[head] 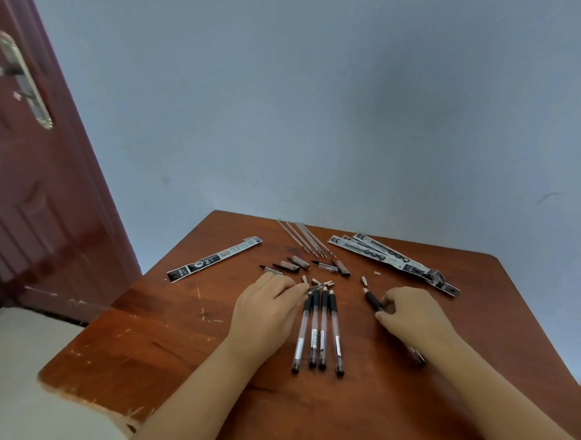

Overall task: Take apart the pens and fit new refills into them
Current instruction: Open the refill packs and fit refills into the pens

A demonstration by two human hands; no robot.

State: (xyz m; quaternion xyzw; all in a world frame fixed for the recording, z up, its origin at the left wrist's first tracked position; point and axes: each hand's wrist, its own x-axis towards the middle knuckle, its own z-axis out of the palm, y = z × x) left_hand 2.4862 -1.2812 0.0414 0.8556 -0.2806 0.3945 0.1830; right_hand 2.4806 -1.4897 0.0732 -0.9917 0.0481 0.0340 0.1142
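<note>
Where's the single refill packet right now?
In the head view, the single packet lies flat on the table's left side, beyond the left hand, left of the caps.

No print legible. Refill packet near the table's left edge and refill packets toward its far right corner carry markings, too blurred to read. Barrel labels on the pens likewise unreadable.
</note>
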